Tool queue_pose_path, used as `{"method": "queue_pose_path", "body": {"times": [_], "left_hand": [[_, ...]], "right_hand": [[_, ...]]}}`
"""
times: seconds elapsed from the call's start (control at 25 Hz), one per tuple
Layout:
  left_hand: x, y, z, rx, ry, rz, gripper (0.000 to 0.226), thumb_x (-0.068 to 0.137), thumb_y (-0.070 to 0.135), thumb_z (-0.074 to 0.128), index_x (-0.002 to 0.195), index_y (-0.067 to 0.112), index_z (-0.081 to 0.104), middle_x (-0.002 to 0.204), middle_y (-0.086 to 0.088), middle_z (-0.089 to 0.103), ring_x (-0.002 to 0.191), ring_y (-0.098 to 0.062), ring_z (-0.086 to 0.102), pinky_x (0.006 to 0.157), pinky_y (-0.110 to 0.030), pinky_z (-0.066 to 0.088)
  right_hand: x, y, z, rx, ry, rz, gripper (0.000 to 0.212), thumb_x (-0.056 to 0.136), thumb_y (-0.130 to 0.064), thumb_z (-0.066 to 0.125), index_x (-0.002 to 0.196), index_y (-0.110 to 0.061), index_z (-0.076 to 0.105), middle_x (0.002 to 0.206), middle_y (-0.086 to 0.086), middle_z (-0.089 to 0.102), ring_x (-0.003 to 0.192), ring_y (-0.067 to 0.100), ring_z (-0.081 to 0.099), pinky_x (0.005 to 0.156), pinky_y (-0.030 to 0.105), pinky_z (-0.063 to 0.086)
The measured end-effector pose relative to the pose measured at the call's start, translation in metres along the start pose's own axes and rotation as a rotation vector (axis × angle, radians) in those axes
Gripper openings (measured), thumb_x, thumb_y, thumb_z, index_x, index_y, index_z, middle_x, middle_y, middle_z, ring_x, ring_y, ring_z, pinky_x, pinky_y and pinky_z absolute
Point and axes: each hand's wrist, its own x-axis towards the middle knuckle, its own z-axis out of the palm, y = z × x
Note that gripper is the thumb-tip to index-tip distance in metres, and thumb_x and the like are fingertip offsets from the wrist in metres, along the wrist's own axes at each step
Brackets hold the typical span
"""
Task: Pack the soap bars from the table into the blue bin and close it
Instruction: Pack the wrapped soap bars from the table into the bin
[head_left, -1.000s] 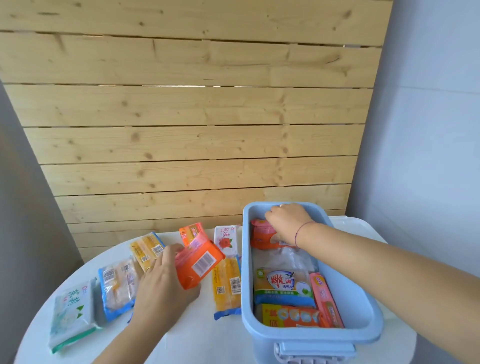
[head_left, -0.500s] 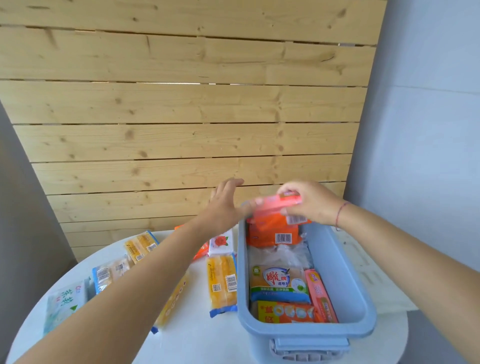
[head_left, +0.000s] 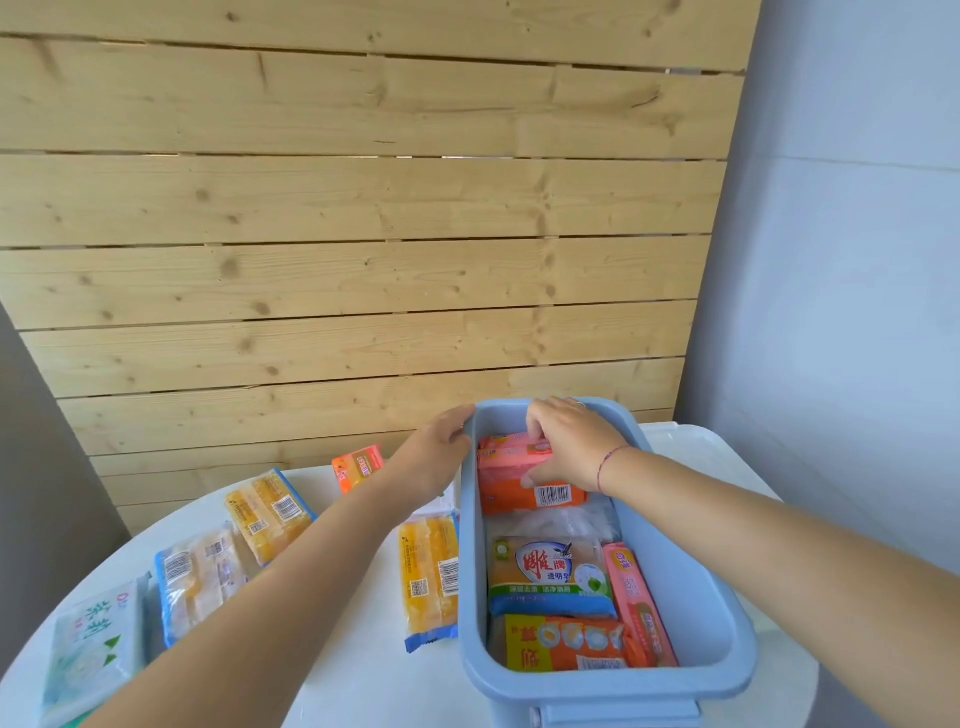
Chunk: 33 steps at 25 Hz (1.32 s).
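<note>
The blue bin (head_left: 469, 582) stands open on the right of the white table (head_left: 358, 680). My right hand (head_left: 571, 441) is inside its far end, shut on a pink soap pack (head_left: 511, 457) that lies on an orange pack (head_left: 514, 500). My left hand (head_left: 436, 454) grips the bin's far left rim corner. More packs lie in the bin: a green and orange one (head_left: 550, 571), a pink one on edge (head_left: 634, 597) and an orange and yellow one (head_left: 566, 642). On the table are yellow bars (head_left: 428, 571) (head_left: 270, 512), a blue-edged pack (head_left: 200, 577), a green and white pack (head_left: 93, 649) and an orange bar (head_left: 358, 467).
A white lid-like panel (head_left: 691, 441) lies on the table to the right of the bin, partly under my right arm. A wooden slat wall (head_left: 363, 260) rises just behind the table. A pale wall (head_left: 857, 312) stands close on the right.
My right hand has lowered the pink soap pack from above the rim into the bin's far end. My left hand dropped from mid-air onto the bin's far left rim.
</note>
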Motion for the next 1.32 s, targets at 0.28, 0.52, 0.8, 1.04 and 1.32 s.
{"method": "queue_pose_path", "body": {"times": [0.28,0.52,0.8,1.04,1.32], "left_hand": [[-0.019,0.006,0.001,0.007,0.011,0.044,0.046,0.098,0.02,0.037,0.144,0.022,0.034,0.148,0.0,0.04,0.13,-0.017,0.042,0.107,-0.031,0.033],[-0.06,-0.061,0.021,0.214,0.216,-0.423,0.065,0.085,0.033,0.06,0.138,0.009,0.033,0.139,-0.014,0.042,0.12,-0.028,0.048,0.094,-0.038,0.046],[-0.062,-0.048,0.043,0.167,0.106,-0.612,0.041,0.087,0.019,0.055,0.12,-0.005,0.05,0.102,-0.014,0.057,0.096,-0.028,0.056,0.081,-0.028,0.047],[-0.09,-0.023,-0.01,0.165,0.615,-0.343,0.019,0.073,0.024,0.066,0.082,0.011,0.057,0.062,-0.006,0.06,0.058,-0.026,0.056,0.055,-0.032,0.046],[-0.072,0.086,-0.037,0.43,0.297,0.412,0.058,0.063,0.019,0.081,0.117,0.022,0.061,0.094,0.006,0.062,0.085,-0.015,0.058,0.065,-0.021,0.04]], "right_hand": [[-0.007,-0.006,-0.003,-0.12,0.015,0.027,0.036,0.068,-0.05,0.073,0.078,-0.024,0.05,0.094,-0.002,0.04,0.101,0.02,0.041,0.085,0.034,0.038],[-0.012,0.001,-0.006,0.095,0.025,0.086,0.02,0.076,-0.025,0.073,0.083,-0.025,0.055,0.069,-0.017,0.04,0.078,0.013,0.047,0.053,0.015,0.028],[-0.029,0.007,-0.008,0.273,0.028,0.12,0.024,0.074,-0.03,0.075,0.09,-0.023,0.058,0.092,-0.006,0.044,0.085,0.012,0.048,0.076,0.025,0.038],[-0.05,0.001,-0.017,0.372,0.185,0.077,0.033,0.081,-0.028,0.069,0.11,-0.019,0.058,0.118,0.002,0.05,0.098,0.013,0.052,0.096,0.035,0.046],[-0.062,-0.042,-0.083,0.625,0.205,-0.205,0.072,0.071,-0.032,0.079,0.133,-0.035,0.041,0.126,-0.008,0.055,0.11,0.007,0.056,0.096,0.022,0.043]]}}
